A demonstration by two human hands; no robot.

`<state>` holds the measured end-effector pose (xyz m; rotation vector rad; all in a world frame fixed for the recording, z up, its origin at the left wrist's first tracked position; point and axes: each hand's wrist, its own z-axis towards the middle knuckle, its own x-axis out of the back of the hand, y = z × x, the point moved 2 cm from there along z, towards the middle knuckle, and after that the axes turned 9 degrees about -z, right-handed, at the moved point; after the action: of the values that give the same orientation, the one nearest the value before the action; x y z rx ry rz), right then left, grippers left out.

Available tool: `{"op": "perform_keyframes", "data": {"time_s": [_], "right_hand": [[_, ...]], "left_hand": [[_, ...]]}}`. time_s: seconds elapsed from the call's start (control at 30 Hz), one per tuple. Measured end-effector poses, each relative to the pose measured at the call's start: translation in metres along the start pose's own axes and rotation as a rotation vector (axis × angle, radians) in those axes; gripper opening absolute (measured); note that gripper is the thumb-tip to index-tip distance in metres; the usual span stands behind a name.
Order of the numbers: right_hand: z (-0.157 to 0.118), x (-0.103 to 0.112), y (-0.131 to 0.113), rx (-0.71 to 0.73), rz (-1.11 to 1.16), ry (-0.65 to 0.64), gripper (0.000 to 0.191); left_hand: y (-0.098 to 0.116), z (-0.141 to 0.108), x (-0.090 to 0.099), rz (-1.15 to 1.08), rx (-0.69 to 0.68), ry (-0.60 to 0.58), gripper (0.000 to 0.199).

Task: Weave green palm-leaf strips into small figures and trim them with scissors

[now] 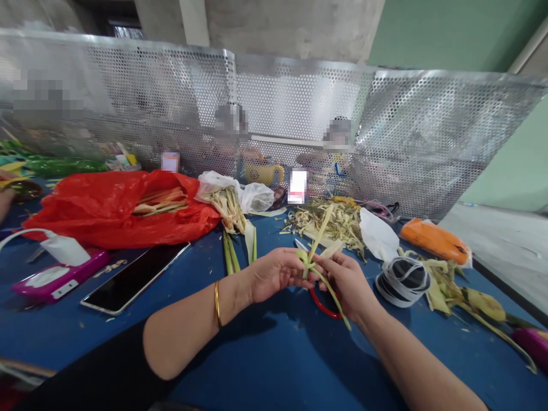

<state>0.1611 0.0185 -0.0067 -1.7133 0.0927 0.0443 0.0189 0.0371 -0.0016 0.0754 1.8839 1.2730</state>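
Observation:
Pale green leaf strips (pixel 307 260), looped into a small knot-like piece, are pinched between my two hands over the blue table. My left hand (pixel 276 274) grips the piece from the left, thumb and fingers closed on it. From the right, my right hand (pixel 342 279) holds the same strips with its fingertips. One strip sticks up and another hangs down past my right fingers. Red-handled scissors (pixel 326 311) lie just beneath, partly hidden by my right hand. Behind my hands spreads a heap of dry leaf scraps (pixel 329 222).
A red plastic bag (pixel 103 205) with dry husks, a phone (pixel 135 277) and a purple power strip (pixel 60 277) lie left. A ribbon spool (pixel 402 279), an orange packet (pixel 436 241) and dried leaves (pixel 475 297) lie right. A perforated metal divider (pixel 295 91) stands behind.

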Motion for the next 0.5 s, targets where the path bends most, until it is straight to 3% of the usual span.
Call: {"op": "perform_keyframes", "data": {"time_s": [0.13,0.3,0.4,0.5], "right_hand": [[-0.001,0.0,0.004,-0.041,-0.045,-0.015,0.028],[-0.002,-0.003,0.009,-0.006,-0.248,-0.11,0.024],[-0.005,-0.006,0.004,0.246,-0.468,-0.209,0.012],[-0.013,-0.008,-0.004,0.589,-0.802,-0.294,0.023]], "left_hand": [[-0.007,0.002,0.001,0.166,-0.114,0.198,0.026],[-0.006,0.006,0.012,0.169,-0.218,0.407,0.024],[-0.001,0.007,0.018,0.182,-0.27,0.483,0.018],[0.0,0.007,0.018,0.216,-0.255,0.536,0.014]]}}
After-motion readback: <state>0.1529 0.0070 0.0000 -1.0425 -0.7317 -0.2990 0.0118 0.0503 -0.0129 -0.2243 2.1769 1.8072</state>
